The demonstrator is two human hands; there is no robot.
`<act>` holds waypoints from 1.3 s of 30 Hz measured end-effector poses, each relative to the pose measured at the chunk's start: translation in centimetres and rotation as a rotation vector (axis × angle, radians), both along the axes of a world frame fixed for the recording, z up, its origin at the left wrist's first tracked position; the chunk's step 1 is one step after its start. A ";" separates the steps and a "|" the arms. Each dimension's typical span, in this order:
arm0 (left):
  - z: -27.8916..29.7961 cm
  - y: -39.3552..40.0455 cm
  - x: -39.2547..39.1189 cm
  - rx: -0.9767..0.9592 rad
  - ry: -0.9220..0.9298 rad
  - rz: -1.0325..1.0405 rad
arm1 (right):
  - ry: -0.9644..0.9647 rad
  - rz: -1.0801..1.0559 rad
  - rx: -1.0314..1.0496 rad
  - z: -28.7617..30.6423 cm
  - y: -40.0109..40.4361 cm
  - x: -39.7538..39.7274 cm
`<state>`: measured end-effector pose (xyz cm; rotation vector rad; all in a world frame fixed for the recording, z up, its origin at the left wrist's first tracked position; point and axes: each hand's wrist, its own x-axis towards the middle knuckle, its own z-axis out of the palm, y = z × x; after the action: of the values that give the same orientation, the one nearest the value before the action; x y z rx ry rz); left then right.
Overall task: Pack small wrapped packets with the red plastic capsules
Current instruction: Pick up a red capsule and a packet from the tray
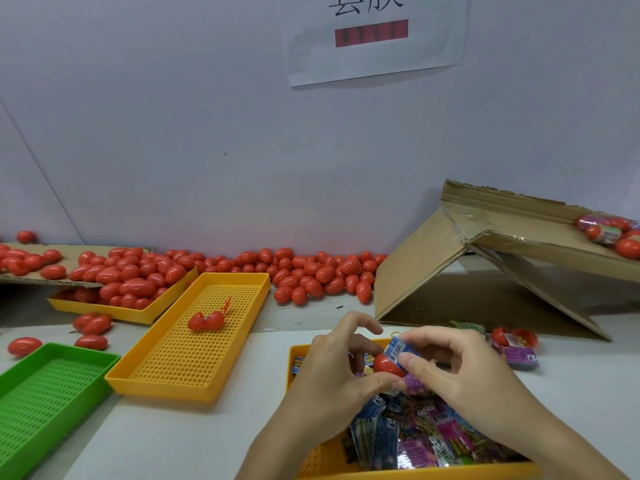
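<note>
My left hand [332,372] grips a red capsule [386,364] above a yellow tray [415,472] heaped with small wrapped packets [415,434]. My right hand [460,375] pinches a blue packet [398,348] against the top of that capsule. Whether the capsule is open or closed is hidden by my fingers. Many red capsules [311,271] lie piled along the wall. An opened capsule [206,320] sits in the middle yellow perforated tray [194,341].
A yellow tray of capsules [138,311] stands at the left under a cardboard sheet [41,271]. A green tray [45,393] sits at the front left. A cardboard box [450,271] leans at the right, with packets and an open capsule [516,341] beside it.
</note>
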<state>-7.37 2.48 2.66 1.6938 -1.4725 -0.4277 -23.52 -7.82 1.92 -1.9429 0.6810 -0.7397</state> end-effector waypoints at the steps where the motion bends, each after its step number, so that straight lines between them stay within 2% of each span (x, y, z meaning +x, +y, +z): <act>1: 0.0 0.0 0.0 -0.003 0.001 -0.001 | 0.006 0.005 -0.007 0.0 0.0 0.0; 12: -0.3 -0.1 0.0 -0.053 0.016 -0.021 | 0.036 0.013 -0.022 -0.1 -0.1 -0.2; 18: -0.6 -0.3 -0.1 -0.090 0.342 -0.050 | -0.027 0.053 0.013 0.4 0.0 -0.4; 26: -0.3 -0.4 -0.3 -0.117 0.610 -0.119 | -0.069 0.044 -0.037 0.6 0.1 -0.3; 33: -0.9 -0.9 -0.3 -0.134 0.728 -0.046 | -0.170 -0.027 -0.144 0.2 0.8 0.3; 39: -0.9 -1.0 -0.2 -0.147 0.738 -0.013 | -0.147 -0.154 -0.472 -0.4 1.1 0.7</act>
<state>-7.62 1.53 1.73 1.2111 -0.9376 -0.8238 -22.77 -6.72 1.54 -2.2434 0.6075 -1.2137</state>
